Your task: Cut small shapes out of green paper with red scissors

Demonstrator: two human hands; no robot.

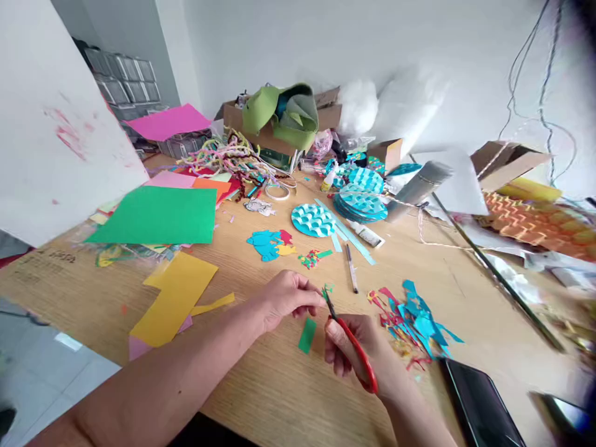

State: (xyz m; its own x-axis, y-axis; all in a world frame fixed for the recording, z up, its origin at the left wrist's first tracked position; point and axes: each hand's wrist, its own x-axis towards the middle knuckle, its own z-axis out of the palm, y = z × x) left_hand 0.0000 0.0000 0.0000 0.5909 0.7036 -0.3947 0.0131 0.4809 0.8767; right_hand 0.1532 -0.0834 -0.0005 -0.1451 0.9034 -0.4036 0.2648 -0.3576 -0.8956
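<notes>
My right hand (pixel 351 347) is closed round the red handles of a pair of scissors (pixel 354 347), whose dark blades point up and to the left. My left hand (pixel 295 295) pinches a small piece of green paper (pixel 325 293) at the blade tips. Below my left fingers a green paper strip (pixel 307 336) lies on the table. Beyond the hands sit a little pile of tiny coloured paper bits (pixel 310 258), blue paper cut-outs (pixel 265 245) with red and yellow pieces beside them, and a pen (pixel 351 268).
Paper scraps (pixel 421 320) and a black phone (pixel 482 403) lie to the right. Coloured sheets (pixel 158 214) and yellow paper (pixel 177 298) cover the left. Patterned blue discs (pixel 361 202), a glue tube (pixel 366 234), pipe cleaners (pixel 228 152) and a box with green felt (pixel 284 115) stand farther back.
</notes>
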